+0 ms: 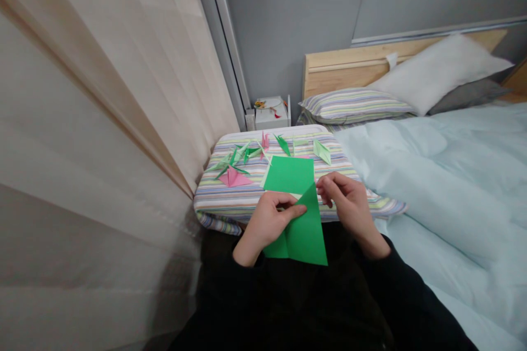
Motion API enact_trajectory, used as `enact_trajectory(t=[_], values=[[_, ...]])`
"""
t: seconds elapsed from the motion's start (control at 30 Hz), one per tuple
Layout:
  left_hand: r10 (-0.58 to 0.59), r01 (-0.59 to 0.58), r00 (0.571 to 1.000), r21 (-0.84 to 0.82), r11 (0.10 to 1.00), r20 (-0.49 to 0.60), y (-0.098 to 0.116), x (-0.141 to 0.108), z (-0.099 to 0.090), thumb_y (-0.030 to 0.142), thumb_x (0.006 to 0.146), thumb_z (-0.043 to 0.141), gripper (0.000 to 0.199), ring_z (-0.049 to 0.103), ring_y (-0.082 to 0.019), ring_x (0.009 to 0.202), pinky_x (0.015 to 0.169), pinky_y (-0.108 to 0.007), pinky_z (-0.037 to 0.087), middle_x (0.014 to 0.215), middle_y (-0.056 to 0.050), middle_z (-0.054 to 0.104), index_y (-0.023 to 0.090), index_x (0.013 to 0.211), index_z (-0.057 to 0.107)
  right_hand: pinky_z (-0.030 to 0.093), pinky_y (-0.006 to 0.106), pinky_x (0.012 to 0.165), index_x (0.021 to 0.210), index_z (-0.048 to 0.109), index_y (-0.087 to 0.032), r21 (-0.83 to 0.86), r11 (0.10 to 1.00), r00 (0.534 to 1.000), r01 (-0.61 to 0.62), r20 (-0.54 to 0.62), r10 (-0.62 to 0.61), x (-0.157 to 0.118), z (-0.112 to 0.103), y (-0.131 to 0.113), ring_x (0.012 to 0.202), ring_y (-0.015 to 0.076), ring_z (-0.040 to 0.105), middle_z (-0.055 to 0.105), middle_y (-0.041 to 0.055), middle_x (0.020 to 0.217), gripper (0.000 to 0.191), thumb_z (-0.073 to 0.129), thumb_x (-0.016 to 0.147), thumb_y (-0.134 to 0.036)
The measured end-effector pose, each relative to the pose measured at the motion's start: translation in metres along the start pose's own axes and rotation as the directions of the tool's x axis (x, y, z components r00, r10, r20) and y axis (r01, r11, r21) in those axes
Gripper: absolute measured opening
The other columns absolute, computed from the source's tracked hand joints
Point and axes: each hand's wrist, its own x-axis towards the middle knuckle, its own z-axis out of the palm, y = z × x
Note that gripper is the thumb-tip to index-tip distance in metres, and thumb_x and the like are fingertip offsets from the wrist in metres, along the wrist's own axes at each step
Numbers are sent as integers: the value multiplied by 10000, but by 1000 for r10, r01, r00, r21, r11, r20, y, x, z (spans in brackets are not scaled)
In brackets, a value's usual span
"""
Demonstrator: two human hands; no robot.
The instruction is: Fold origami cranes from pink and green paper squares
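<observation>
A sheet of green paper [307,236], creased down its length, hangs over the near edge of the small table. My left hand [278,216] pinches it between thumb and fingers near its upper left part. At its top right corner, the curled fingers of my right hand [343,197] are closed on the edge, though the fingertips partly hide the contact. Just beyond my hands lies a flat stack of green paper [289,174], with a paler sheet showing at its left side. Folded paper cranes in green and pale green [247,152] and a pink folded piece [234,176] are spread behind it.
A striped cloth [230,196] covers the small table. Beige curtains [123,120] hang close on the left. The bed [428,175], with pillows and a light blue quilt, stands on the right. A white cabinet [270,116] holding small items stands behind the table.
</observation>
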Motion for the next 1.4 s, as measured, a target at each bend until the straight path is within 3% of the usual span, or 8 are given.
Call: enact_trajectory(t=[0.07, 0.2, 0.4, 0.93, 1.07, 1.27, 1.4], values=[[11, -11, 1000, -18, 1000, 1, -1, 0, 0, 427, 782, 720, 361, 395, -122, 585, 571, -265, 282, 554, 15, 489, 152, 566, 632, 384, 248, 533, 789, 673, -190, 5, 1000, 997, 8, 73, -8, -3, 0, -1, 569, 111, 508, 594, -21, 656, 209, 705, 884, -373], [42, -42, 999, -11, 999, 11, -1, -1, 2, 398, 813, 714, 356, 424, -122, 598, 592, -262, 314, 562, 16, 515, 154, 566, 636, 389, 258, 559, 773, 659, -189, -36, 999, 996, 28, 86, -25, -6, 2, -5, 602, 120, 519, 602, -15, 680, 170, 706, 873, -318], [46, -95, 974, -209, 973, -224, 5, -1, 7, 325, 802, 758, 157, 615, -156, 778, 719, -250, 465, 802, -17, 710, 170, 816, 738, 427, 280, 599, 765, 665, -183, -196, 973, 983, 120, 162, -88, -7, 5, -13, 618, 138, 550, 628, -2, 676, 163, 660, 893, -284], [112, -245, 913, -308, 920, -391, 9, -3, 23, 238, 783, 774, 95, 611, -131, 756, 725, -233, 490, 752, -2, 670, 169, 740, 728, 414, 256, 612, 775, 647, -188, -306, 908, 944, 285, 256, -209, -10, 7, -24, 626, 124, 545, 612, -21, 673, 130, 625, 903, -171], [99, -248, 916, -352, 902, -389, 3, -1, 25, 249, 777, 795, 94, 609, -131, 762, 745, -242, 480, 759, -2, 682, 174, 757, 742, 415, 260, 618, 776, 641, -193, -308, 908, 940, 283, 276, -199, -12, 6, -24, 631, 126, 542, 610, -23, 672, 133, 622, 905, -164], [-11, -173, 933, -475, 863, -360, 2, -1, 22, 372, 806, 778, 202, 582, -121, 702, 689, -242, 463, 746, -7, 682, 172, 808, 749, 441, 276, 638, 796, 658, -201, -287, 929, 950, 234, 272, -155, -13, 5, -23, 651, 143, 573, 642, -11, 693, 132, 633, 924, -225], [5, -134, 949, -386, 913, -316, 7, -5, 19, 330, 785, 794, 174, 609, -134, 735, 733, -253, 480, 762, -16, 704, 163, 784, 746, 453, 283, 654, 816, 675, -203, -274, 939, 960, 210, 239, -145, -11, 5, -23, 669, 151, 592, 662, -4, 716, 123, 630, 925, -236]])
